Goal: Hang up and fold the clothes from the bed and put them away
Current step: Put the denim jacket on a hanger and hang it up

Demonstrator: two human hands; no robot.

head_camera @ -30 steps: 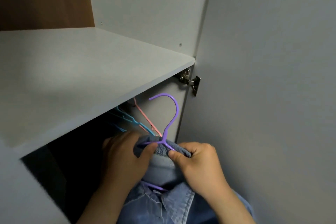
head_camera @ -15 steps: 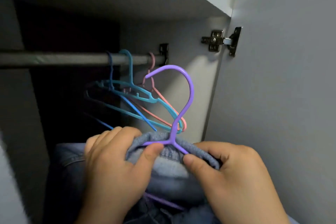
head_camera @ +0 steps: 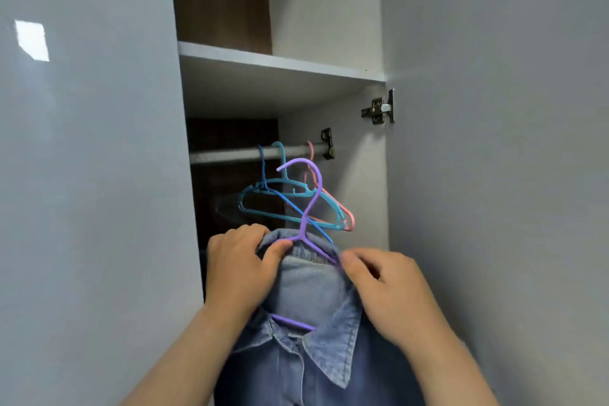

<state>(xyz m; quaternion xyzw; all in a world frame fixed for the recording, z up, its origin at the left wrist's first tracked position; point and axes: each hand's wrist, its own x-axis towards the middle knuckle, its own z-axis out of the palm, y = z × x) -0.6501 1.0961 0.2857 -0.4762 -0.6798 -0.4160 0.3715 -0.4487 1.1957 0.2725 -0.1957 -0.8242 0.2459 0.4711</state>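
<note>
Holding the denim shirt [head_camera: 313, 287] up at the open wardrobe, both arms reach in from 6 o'clock. Left hand [head_camera: 240, 270] grips the fabric by the purple hanger [head_camera: 311, 204] neck, right hand [head_camera: 389, 293] pinches its shoulder at 3 o'clock. The hook sits near the rail [head_camera: 230, 154] at 12 o'clock.

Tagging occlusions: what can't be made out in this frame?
Head view:
denim shirt: hem cut off by bottom edge.
purple hanger: arms hidden inside the shirt.
rod: left end behind the left door.
Space below the rod: too dark to tell contents.
</note>
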